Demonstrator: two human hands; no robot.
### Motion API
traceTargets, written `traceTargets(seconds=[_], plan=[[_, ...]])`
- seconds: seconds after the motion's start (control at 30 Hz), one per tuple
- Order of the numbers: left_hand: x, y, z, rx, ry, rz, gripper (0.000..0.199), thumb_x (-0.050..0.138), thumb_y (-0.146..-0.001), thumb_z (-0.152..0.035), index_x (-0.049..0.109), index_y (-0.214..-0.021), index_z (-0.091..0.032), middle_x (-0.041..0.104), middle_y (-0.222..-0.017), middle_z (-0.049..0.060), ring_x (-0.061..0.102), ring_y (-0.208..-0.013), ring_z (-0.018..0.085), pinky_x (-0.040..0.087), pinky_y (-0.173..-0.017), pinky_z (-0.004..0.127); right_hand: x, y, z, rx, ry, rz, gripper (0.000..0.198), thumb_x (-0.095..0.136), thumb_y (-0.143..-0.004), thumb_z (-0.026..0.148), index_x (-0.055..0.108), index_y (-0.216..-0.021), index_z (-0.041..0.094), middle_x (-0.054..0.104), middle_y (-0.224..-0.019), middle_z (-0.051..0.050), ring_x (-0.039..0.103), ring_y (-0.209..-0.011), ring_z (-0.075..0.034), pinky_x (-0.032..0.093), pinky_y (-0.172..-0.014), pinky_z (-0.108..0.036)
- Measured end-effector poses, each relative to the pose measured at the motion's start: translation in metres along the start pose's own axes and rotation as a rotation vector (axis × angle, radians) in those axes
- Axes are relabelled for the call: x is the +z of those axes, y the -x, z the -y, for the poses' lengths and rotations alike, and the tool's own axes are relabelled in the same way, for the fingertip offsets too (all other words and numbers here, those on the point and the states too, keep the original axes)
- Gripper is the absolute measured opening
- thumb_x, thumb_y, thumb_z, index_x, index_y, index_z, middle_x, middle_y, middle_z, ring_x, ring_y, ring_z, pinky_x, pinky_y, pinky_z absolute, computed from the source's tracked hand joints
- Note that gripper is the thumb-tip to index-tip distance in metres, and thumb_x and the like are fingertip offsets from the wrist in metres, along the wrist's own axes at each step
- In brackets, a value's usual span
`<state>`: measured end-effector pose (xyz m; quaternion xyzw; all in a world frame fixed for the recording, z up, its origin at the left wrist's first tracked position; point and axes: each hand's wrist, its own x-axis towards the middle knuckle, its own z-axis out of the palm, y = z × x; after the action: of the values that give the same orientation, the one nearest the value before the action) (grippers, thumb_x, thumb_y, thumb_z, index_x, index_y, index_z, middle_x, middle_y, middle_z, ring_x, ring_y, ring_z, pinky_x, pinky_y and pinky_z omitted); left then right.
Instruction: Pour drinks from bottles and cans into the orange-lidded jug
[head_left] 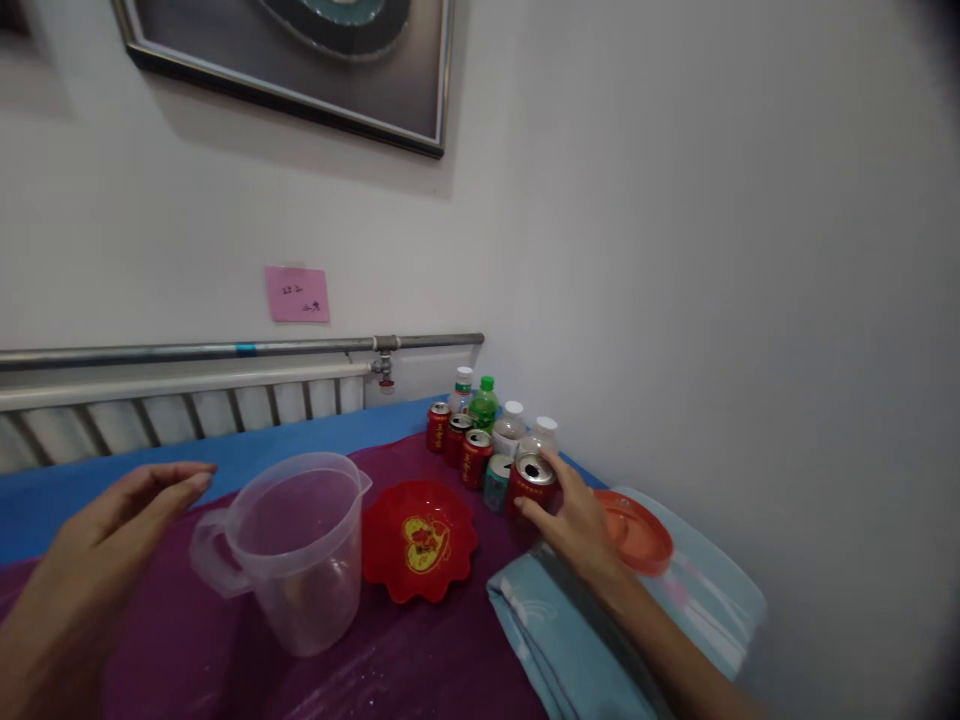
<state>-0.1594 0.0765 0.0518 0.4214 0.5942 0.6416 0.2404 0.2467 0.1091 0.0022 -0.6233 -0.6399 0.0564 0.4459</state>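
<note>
Right hand [574,520]: fingers closing around opened red can [531,482] near table's far right corner.
Left hand [112,530]: hovering, fingers spread wide, beside clear jug [296,550].
Risk: tipping open can, knocking neighbouring cans [459,440].

On the worktop [187,640] a jug [296,550] stands at the left, and a plate [420,540] lies just beside it on the right. Behind the plate, toward the corner of the wall, cans [459,438] stand in a row, with bottles [510,422] behind them. The right hand [577,520] touches the nearest can [531,482]. A lid [637,532] lies right of this hand, on a folded cloth [600,630]. The left hand [112,530] hovers left of the jug. A radiator [180,410] runs behind the worktop.
</note>
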Motion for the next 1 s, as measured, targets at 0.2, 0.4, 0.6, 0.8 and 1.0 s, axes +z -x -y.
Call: traceTargets(seconds=[0.2, 0.4, 0.6, 0.8, 1.0], plan=[[0.004, 0.052, -0.048, 0.123, 0.031, 0.132, 0.033, 0.074, -0.067, -0.052, 0.071, -0.092, -0.032, 0.071, -0.105, 0.002, 0.062, -0.098, 0.03, 0.053, -0.072, 0.034, -0.027, 0.011, 0.1, -0.015, -0.298, 0.092, 0.066, 0.077, -0.063, 0.035, 0.057, -0.126, 0.03, 0.061, -0.132, -0.007, 0.054, -0.122, -0.033, 0.043, -0.103, -0.049], [0.018, 0.057, -0.043, 0.073, 0.179, 0.534, 0.051, 0.086, -0.053, -0.032, 0.075, -0.102, -0.023, 0.067, -0.116, 0.013, 0.06, -0.109, 0.035, 0.05, -0.093, 0.042, -0.018, 0.013, 0.181, -0.18, -0.677, 0.235, 0.061, 0.081, -0.062, 0.026, 0.06, -0.12, 0.032, 0.066, -0.119, -0.004, 0.062, -0.109, -0.028, 0.052, -0.093, -0.043], [0.023, 0.055, -0.044, 0.007, 0.343, 0.675, 0.064, 0.083, -0.061, -0.021, 0.065, -0.122, -0.027, 0.061, -0.129, 0.011, 0.053, -0.123, 0.037, 0.048, -0.098, 0.047, -0.002, 0.012, 0.221, -0.278, -0.86, 0.318, 0.058, 0.079, -0.068, 0.021, 0.057, -0.121, 0.033, 0.067, -0.113, 0.0, 0.065, -0.103, -0.023, 0.052, -0.095, -0.042], [0.016, 0.047, -0.04, -0.064, 0.51, 0.653, 0.068, 0.084, -0.061, -0.029, 0.063, -0.125, -0.024, 0.065, -0.123, 0.013, 0.059, -0.116, 0.038, 0.053, -0.092, 0.048, 0.007, 0.007, 0.234, -0.315, -0.937, 0.307, 0.052, 0.077, -0.072, 0.023, 0.057, -0.119, 0.032, 0.066, -0.111, 0.002, 0.064, -0.103, -0.021, 0.051, -0.096, -0.039], [0.017, 0.045, -0.041, -0.161, 0.566, 0.523, 0.064, 0.085, -0.055, -0.028, 0.067, -0.117, -0.021, 0.069, -0.113, 0.014, 0.067, -0.097, 0.034, 0.059, -0.079, 0.041, 0.017, 0.0, 0.239, -0.316, -0.944, 0.317, 0.054, 0.08, -0.07, 0.026, 0.057, -0.119, 0.028, 0.065, -0.118, 0.0, 0.062, -0.109, -0.021, 0.048, -0.1, -0.04]])
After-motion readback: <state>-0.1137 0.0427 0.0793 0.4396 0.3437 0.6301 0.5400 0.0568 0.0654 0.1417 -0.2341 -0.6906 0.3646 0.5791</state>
